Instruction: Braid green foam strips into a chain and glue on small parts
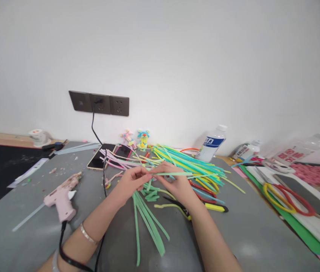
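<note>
Both hands meet above the middle of the grey mat. My left hand (135, 181) is closed, its thumb and fingers pinching one end of a light green pipe cleaner (177, 174). My right hand (171, 180) is closed on the same pipe cleaner, whose free end sticks out to the right. Beneath my hands lie several loose green pipe cleaners (150, 223), fanned toward me, and short coiled green pieces (151, 194). Near my right wrist are yellow-handled pliers (187, 213), partly hidden by the arm, and a yellow-and-black cutter (215, 207).
A pink glue gun (63, 200) lies at left, its cord running to the wall socket (100, 104). Behind are a phone (99, 160), two small pipe-cleaner figures (143, 139), a multicoloured pipe-cleaner pile (188, 162) and a bottle (212, 143). Scissors (302, 206) lie at right.
</note>
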A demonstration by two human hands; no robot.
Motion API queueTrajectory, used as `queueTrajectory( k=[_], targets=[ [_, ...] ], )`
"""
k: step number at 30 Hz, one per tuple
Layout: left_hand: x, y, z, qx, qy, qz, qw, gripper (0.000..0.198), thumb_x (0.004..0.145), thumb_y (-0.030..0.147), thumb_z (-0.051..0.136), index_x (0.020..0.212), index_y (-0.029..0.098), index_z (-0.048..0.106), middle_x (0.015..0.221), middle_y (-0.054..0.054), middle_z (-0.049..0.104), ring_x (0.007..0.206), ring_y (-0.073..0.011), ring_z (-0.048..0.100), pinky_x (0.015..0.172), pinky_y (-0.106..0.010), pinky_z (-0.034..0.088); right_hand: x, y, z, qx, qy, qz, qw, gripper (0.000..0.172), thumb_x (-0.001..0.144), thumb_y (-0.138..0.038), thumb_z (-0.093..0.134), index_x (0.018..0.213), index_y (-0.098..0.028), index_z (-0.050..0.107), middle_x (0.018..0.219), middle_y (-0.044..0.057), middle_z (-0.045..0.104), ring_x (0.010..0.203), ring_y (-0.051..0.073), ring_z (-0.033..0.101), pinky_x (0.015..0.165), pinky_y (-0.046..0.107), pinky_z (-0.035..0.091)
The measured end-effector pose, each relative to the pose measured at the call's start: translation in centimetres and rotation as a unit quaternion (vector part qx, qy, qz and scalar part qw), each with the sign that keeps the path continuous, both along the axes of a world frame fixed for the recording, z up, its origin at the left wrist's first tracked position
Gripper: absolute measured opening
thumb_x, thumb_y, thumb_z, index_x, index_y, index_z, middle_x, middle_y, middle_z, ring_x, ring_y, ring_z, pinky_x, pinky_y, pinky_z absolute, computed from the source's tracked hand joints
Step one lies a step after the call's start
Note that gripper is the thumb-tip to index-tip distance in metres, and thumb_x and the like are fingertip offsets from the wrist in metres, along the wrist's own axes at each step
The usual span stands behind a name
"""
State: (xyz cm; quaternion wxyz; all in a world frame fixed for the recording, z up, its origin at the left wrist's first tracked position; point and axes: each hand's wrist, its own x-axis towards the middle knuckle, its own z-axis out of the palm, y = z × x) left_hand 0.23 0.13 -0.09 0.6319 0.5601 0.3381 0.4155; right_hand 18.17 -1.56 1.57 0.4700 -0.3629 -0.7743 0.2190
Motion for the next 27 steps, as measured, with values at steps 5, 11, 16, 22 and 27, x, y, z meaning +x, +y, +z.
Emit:
queueTrajectory(
  k=[5, 11, 16, 22, 27],
  targets=[
    [0.1, -0.1, 0.2, -0.031, -0.041, 0.011, 0.999, 0.031, 0.07, 0.043, 0.077, 0.071, 0.016, 0.063, 0.057, 0.006, 0.044, 0.047, -0.0056, 0.034, 0.045, -0.019, 0.027, -0.6, -0.3, 0.1, -0.027, 0.026, -0.032, 0.999, 0.008, 0.089, -0.023, 0.059, 0.085, -0.02, 0.065, 0.08, 0.005, 0.066, 0.072, 0.018, 0.061, 0.065, 0.029, 0.049],
    [0.3, -0.1, 0.4, -0.031, -0.078, 0.065, 0.994, 0.031, 0.068, 0.043, 0.079, 0.068, 0.015, 0.065, 0.056, 0.005, 0.045, 0.049, -0.0057, 0.033, 0.046, -0.019, 0.026, -1.5, -0.5, -0.1, 0.019, 0.064, -0.026, 0.997, 0.007, 0.088, -0.017, 0.06, 0.082, -0.021, 0.063, 0.086, 0.006, 0.067, 0.082, 0.02, 0.065, 0.075, 0.033, 0.051],
    [0.4, -0.1, 0.2, -0.071, -0.134, 0.104, 0.983, 0.029, 0.064, 0.04, 0.082, 0.069, 0.015, 0.068, 0.06, 0.003, 0.053, 0.053, -0.0066, 0.042, 0.049, -0.019, 0.033, -2.2, -0.9, -0.4, 0.057, 0.032, -0.043, 0.997, 0.011, 0.088, -0.015, 0.058, 0.09, -0.023, 0.066, 0.097, 0.008, 0.067, 0.092, 0.021, 0.065, 0.083, 0.035, 0.051],
    [0.5, 0.2, 0.2, -0.092, -0.155, 0.148, 0.972, 0.028, 0.059, 0.038, 0.085, 0.068, 0.015, 0.07, 0.059, 0.002, 0.059, 0.057, -0.008, 0.051, 0.051, -0.018, 0.038, -2.8, -0.9, -1.2, 0.081, -0.011, -0.05, 0.995, 0.019, 0.087, -0.021, 0.063, 0.107, -0.023, 0.062, 0.103, 0.01, 0.066, 0.099, 0.024, 0.064, 0.084, 0.037, 0.053],
    [0.6, 0.2, 0.4, -0.121, -0.181, 0.154, 0.964, 0.029, 0.055, 0.034, 0.087, 0.068, 0.015, 0.071, 0.062, 0.001, 0.063, 0.059, -0.008, 0.055, 0.052, -0.017, 0.04, -2.7, -0.8, -1.3, 0.071, 0.021, -0.068, 0.995, 0.013, 0.09, -0.018, 0.06, 0.101, -0.024, 0.065, 0.093, 0.007, 0.068, 0.087, 0.021, 0.065, 0.078, 0.035, 0.054]
  ],
)
